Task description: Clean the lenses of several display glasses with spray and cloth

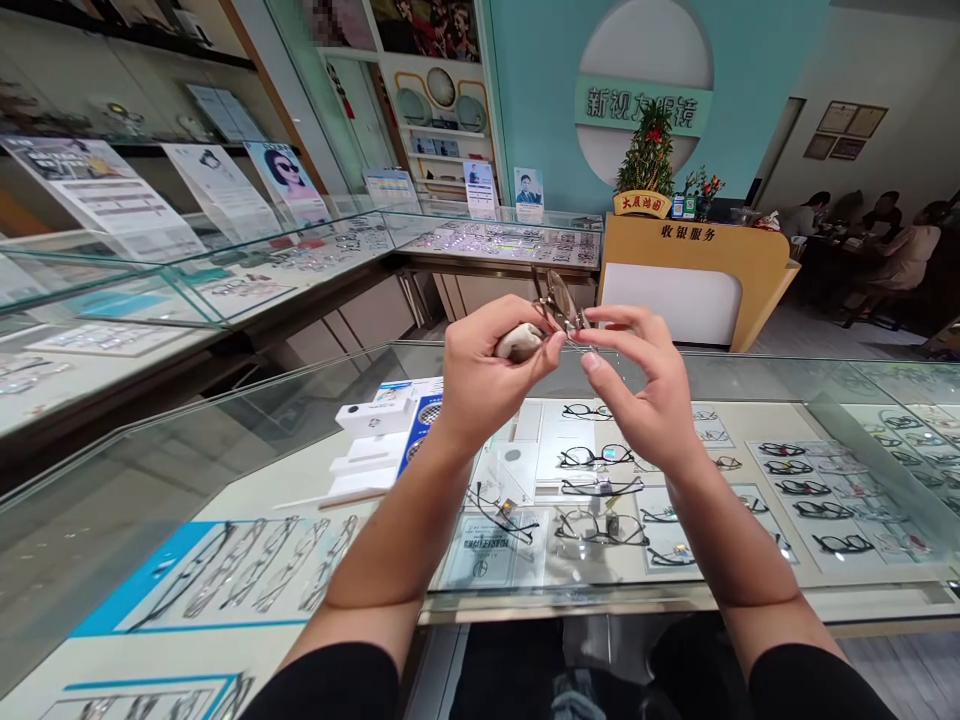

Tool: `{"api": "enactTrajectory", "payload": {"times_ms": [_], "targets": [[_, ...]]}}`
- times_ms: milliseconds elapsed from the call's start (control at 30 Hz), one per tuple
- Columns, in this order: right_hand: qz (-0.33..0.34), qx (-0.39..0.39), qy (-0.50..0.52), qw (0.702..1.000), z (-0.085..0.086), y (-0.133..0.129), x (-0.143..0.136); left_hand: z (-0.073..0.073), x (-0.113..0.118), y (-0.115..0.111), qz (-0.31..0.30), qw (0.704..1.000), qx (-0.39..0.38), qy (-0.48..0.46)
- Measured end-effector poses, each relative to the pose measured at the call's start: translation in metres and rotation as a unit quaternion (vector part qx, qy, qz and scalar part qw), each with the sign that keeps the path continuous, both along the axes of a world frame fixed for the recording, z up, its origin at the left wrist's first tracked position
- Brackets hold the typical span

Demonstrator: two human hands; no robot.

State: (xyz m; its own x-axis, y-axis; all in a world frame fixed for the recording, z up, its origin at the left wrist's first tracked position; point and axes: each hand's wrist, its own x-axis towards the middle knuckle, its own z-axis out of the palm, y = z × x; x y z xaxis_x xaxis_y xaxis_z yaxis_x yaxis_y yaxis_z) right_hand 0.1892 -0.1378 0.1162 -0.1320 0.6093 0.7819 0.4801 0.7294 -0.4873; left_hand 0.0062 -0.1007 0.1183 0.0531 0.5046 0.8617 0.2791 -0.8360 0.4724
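Note:
Raised above the glass counter, a pair of eyeglasses with tinted-looking lenses is held between my two hands. My left hand is closed, thumb and fingers pinching one side of the glasses. A crumpled whitish cloth-like thing is tucked in the same hand. From the other side, my right hand grips the frame's edge with thumb and fingertips; its other fingers are slightly spread. Fingers hide part of the frame. Beneath my hands, a pair of dark-framed glasses lies inside the display case.
The glass display case spans the front, with several rows of glasses inside. White boxes are left of my hands. More glass cases stand beyond. A yellow cashier desk is at the back; people sit far right.

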Motion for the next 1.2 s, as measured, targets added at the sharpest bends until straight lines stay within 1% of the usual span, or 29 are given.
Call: {"api": "enactTrajectory", "payload": {"times_ms": [67, 100, 167, 200, 267, 333, 400, 467, 500, 567, 633, 733, 867, 933, 1000, 1100, 1200], "targets": [[-0.001, -0.029, 0.047, 0.998, 0.000, 0.003, 0.000, -0.003, -0.001, 0.003, 0.033, 0.995, 0.095, 0.024], [0.011, -0.058, 0.072, 0.996, -0.001, 0.005, 0.000, -0.004, -0.001, 0.004, 0.053, 0.988, 0.139, 0.033], [0.066, -0.143, 0.129, 0.979, -0.002, 0.011, 0.000, -0.007, -0.001, 0.007, 0.089, 0.976, 0.193, 0.054], [0.101, -0.189, 0.163, 0.963, -0.003, 0.014, 0.000, -0.008, -0.002, 0.008, 0.103, 0.971, 0.203, 0.069], [0.164, -0.270, 0.243, 0.917, -0.004, 0.020, -0.001, -0.009, -0.002, 0.010, 0.118, 0.963, 0.223, 0.098], [0.210, -0.335, 0.325, 0.859, -0.003, 0.024, -0.002, -0.011, -0.001, 0.013, 0.124, 0.951, 0.256, 0.124], [0.245, -0.392, 0.387, 0.798, 0.000, 0.024, -0.004, -0.011, -0.001, 0.016, 0.127, 0.933, 0.309, 0.132], [0.269, -0.440, 0.428, 0.742, 0.004, 0.023, -0.005, -0.012, 0.001, 0.019, 0.129, 0.920, 0.344, 0.138], [0.276, -0.459, 0.442, 0.720, 0.006, 0.022, -0.006, -0.012, 0.001, 0.020, 0.128, 0.915, 0.357, 0.141], [0.287, -0.490, 0.458, 0.684, 0.009, 0.021, -0.006, -0.013, 0.002, 0.021, 0.129, 0.910, 0.364, 0.152], [0.300, -0.506, 0.463, 0.663, 0.010, 0.022, -0.006, -0.013, 0.002, 0.021, 0.129, 0.907, 0.367, 0.159], [0.320, -0.505, 0.466, 0.652, 0.008, 0.024, -0.004, -0.013, 0.001, 0.021, 0.119, 0.910, 0.366, 0.155], [0.330, -0.489, 0.467, 0.659, 0.004, 0.028, -0.001, -0.011, -0.002, 0.023, 0.102, 0.917, 0.362, 0.136], [0.338, -0.488, 0.466, 0.656, 0.003, 0.030, 0.001, -0.010, -0.002, 0.024, 0.093, 0.923, 0.356, 0.112], [0.350, -0.486, 0.463, 0.653, 0.002, 0.031, 0.003, -0.010, -0.001, 0.025, 0.084, 0.935, 0.339, 0.066], [0.372, -0.475, 0.450, 0.659, 0.002, 0.032, 0.005, -0.010, -0.001, 0.026, 0.073, 0.956, 0.282, -0.037], [0.389, -0.454, 0.426, 0.680, 0.003, 0.033, 0.007, -0.011, -0.002, 0.032, 0.059, 0.972, 0.177, -0.139]]}}
